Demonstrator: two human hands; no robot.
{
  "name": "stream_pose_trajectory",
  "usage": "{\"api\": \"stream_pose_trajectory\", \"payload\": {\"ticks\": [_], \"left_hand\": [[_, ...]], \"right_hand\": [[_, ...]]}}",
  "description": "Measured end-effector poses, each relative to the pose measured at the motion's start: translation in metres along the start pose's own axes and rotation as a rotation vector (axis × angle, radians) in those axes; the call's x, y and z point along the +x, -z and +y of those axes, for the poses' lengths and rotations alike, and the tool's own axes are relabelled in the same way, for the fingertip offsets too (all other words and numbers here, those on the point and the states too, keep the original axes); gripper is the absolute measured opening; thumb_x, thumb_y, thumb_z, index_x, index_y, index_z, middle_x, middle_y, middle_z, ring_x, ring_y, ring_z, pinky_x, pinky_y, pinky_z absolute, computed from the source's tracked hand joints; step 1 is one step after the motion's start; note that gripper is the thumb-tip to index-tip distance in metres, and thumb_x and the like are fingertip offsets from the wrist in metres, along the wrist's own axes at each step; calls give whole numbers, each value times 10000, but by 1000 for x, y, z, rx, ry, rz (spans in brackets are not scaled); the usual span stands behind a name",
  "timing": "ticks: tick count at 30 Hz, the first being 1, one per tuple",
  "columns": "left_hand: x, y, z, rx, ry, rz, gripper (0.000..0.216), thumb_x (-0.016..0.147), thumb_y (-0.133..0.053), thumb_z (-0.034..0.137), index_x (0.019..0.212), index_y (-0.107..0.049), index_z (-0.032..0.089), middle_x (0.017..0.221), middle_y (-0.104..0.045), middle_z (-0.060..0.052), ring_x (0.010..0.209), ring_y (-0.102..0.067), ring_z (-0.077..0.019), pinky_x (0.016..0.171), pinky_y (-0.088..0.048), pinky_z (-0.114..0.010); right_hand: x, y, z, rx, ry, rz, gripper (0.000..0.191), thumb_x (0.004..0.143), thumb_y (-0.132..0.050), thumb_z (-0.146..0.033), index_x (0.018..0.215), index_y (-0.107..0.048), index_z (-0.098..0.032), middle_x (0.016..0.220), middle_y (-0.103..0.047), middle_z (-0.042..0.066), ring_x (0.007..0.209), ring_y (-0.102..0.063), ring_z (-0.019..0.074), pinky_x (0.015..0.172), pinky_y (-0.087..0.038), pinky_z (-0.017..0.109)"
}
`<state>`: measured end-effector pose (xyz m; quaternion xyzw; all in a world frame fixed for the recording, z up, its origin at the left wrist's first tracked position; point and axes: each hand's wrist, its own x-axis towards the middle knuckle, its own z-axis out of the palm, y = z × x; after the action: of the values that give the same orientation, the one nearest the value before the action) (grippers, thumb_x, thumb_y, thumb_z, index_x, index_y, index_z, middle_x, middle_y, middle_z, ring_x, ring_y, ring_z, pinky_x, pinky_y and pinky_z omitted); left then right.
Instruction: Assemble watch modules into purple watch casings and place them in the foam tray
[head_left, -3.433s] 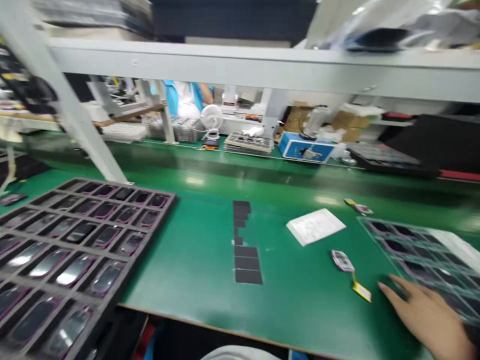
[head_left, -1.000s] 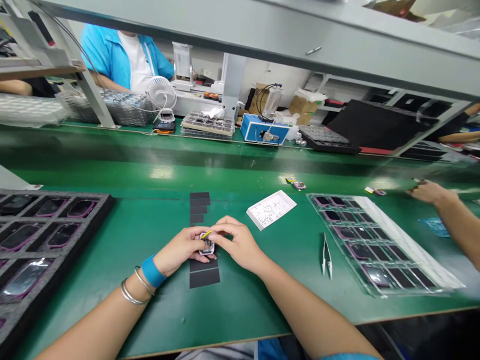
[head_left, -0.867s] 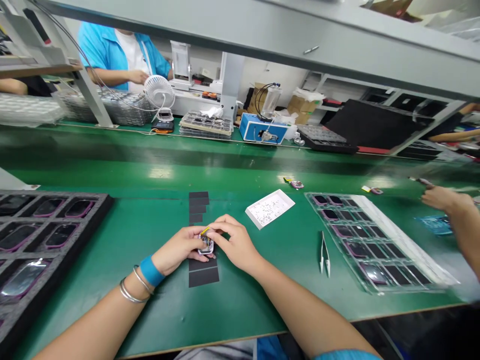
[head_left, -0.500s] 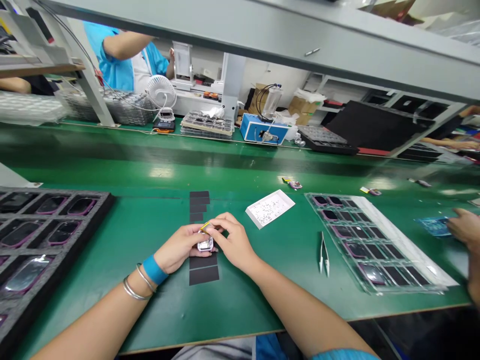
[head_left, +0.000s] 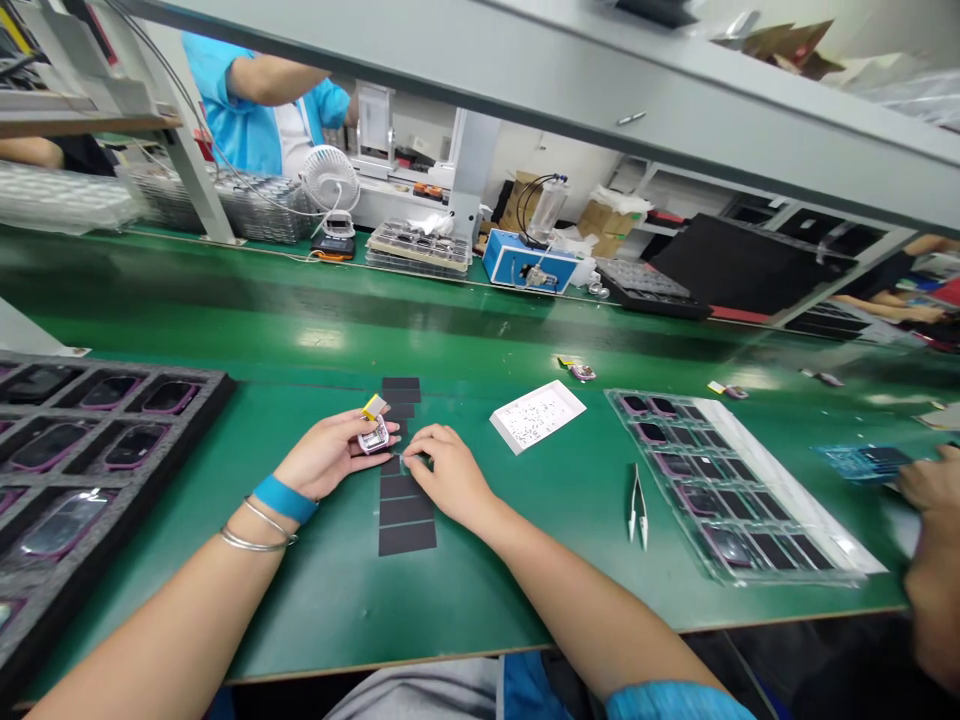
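My left hand (head_left: 326, 452) pinches a small silvery part with a yellow tab (head_left: 373, 434) just above the green table (head_left: 480, 560). Beside it, my right hand (head_left: 444, 474) rests fingertips-down on a column of black adhesive strips (head_left: 405, 510), pinching at one small strip; what is between the fingers is too small to make out. The hands are a few centimetres apart. A blue band and metal bangles circle my left wrist.
A dark foam tray of pink-rimmed parts (head_left: 82, 450) lies left. A clear tray of similar parts (head_left: 720, 480), tweezers (head_left: 637, 505) and a white printed card (head_left: 536, 413) lie right. A co-worker's hand (head_left: 930, 490) is at the far right; another person in blue (head_left: 255, 100) works across the belt.
My left hand has lifted the small part away to the left. My right hand has left the part and dropped onto the black strips. The co-worker's hand drew back to the right.
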<state>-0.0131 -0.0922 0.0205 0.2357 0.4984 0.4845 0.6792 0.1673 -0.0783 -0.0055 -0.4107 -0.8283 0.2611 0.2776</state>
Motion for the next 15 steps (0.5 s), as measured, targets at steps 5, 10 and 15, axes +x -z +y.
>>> {"api": "stream_pose_trajectory", "payload": {"ticks": [5, 10, 15], "left_hand": [[1, 0, 0, 14, 10, 14, 235, 751, -626, 119, 985, -637, 140, 969, -706, -135, 844, -680, -216, 735, -568, -369], [0, -1, 1, 21, 26, 3, 243, 741, -639, 133, 984, -648, 141, 919, -715, -124, 828, -676, -205, 715, -562, -332], [1, -1, -1, 29, 30, 9, 259, 718, -665, 144, 977, -659, 140, 887, -720, -111, 802, -670, -195, 712, -552, -318]], "right_hand": [[9, -10, -2, -123, 17, -39, 75, 788, -635, -106, 794, -663, -176, 926, -590, 54, 914, -511, 188, 869, -416, 352], [15, -9, -3, -111, -36, -53, 70, 759, -671, -105, 733, -658, -168, 895, -570, 47, 882, -518, 181, 860, -409, 362], [21, -12, 0, -70, -104, -87, 121, 777, -641, -90, 682, -630, -164, 870, -521, 39, 895, -508, 180, 868, -403, 370]]}}
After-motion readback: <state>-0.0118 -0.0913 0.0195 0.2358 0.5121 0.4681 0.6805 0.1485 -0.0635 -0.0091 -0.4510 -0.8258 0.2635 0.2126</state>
